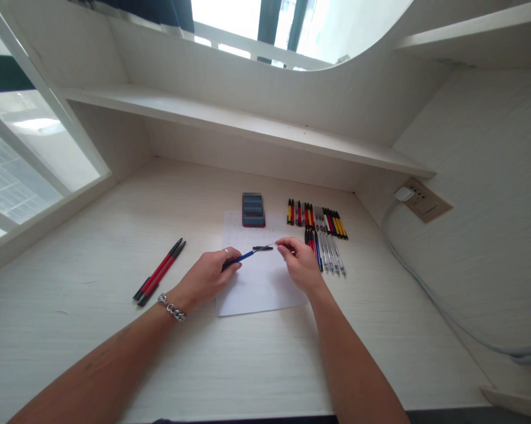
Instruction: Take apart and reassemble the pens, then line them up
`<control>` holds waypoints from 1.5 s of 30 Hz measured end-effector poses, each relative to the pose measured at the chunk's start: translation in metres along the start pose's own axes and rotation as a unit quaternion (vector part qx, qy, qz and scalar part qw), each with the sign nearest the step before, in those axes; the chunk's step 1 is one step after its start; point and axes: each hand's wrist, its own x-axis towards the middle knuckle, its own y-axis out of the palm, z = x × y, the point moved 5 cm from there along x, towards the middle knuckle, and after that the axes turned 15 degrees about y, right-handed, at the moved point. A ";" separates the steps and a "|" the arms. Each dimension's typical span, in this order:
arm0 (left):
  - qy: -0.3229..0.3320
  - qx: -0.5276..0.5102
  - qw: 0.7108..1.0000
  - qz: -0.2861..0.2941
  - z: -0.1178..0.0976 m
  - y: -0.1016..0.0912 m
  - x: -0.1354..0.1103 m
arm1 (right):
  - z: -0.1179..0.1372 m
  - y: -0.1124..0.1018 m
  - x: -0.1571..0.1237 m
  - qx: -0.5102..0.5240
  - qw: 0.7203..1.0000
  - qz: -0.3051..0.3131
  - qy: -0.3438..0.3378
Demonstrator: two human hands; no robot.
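Observation:
My left hand (212, 275) is closed around a blue pen (243, 257) with a black front end, held low over a white sheet of paper (259, 288). My right hand (298, 262) pinches the thin tip or refill (271, 246) that sticks out of the pen's front. A ring sits on a left finger and a chain bracelet (171, 307) on the left wrist. Two red and black pens (160, 272) lie side by side to the left of my left hand.
Several pens in yellow, red, blue and clear (320, 232) lie in rows to the right of the paper. A blurred dark box (253, 210) stands at the paper's far edge. A grey cable (428, 294) runs from a wall socket (422, 199) on the right. A shelf (247, 126) hangs above the desk.

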 end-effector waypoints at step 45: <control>0.006 -0.018 1.000 0.005 0.002 0.004 -0.001 | 0.000 0.014 0.000 0.005 0.998 0.057 -0.035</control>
